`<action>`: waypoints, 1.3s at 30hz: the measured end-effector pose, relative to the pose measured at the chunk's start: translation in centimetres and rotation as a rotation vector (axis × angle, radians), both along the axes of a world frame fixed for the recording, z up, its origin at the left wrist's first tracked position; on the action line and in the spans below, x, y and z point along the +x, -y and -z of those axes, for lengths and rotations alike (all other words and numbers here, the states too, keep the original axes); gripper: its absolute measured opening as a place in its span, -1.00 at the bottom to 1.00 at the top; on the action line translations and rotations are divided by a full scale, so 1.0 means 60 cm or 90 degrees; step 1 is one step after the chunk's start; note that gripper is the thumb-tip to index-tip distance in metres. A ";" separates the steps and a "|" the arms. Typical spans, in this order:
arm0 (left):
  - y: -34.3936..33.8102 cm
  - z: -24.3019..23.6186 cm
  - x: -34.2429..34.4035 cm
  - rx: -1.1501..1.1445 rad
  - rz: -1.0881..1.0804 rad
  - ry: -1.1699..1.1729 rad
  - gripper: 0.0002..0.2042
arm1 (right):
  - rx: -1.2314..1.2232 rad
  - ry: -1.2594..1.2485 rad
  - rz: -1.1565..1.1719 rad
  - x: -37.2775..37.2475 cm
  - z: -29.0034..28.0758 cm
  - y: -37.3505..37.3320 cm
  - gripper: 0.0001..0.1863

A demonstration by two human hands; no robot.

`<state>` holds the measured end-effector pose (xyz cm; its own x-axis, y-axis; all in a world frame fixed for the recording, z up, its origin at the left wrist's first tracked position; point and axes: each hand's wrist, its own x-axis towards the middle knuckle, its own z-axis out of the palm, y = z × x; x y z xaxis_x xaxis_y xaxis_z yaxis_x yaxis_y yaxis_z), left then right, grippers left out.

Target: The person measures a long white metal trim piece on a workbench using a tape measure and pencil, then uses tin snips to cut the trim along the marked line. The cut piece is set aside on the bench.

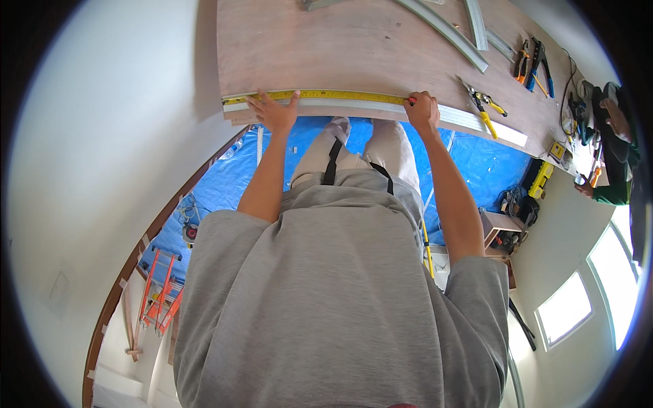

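While our left hand (273, 112) presses flat and open on the yellow tape measure (320, 96) along the metal track (367, 105) at the tabletop (354, 47) edge, our right hand (422, 110) pinches a red marker (411, 101), so we keep the tape taut and flush.

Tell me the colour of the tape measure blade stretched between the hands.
Yellow: the tape measure blade lies along the metal strip, shown in the head view.

Bright, even daylight, perhaps from the glaring windows (578, 299); strong fisheye bending, dark rim, sharp centre.
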<state>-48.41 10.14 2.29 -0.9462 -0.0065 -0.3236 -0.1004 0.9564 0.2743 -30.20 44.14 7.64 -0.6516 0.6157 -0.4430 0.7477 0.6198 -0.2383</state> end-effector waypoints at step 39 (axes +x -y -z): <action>0.035 0.002 -0.038 0.007 0.053 0.012 0.10 | 0.004 -0.029 -0.059 -0.016 -0.014 0.033 -0.77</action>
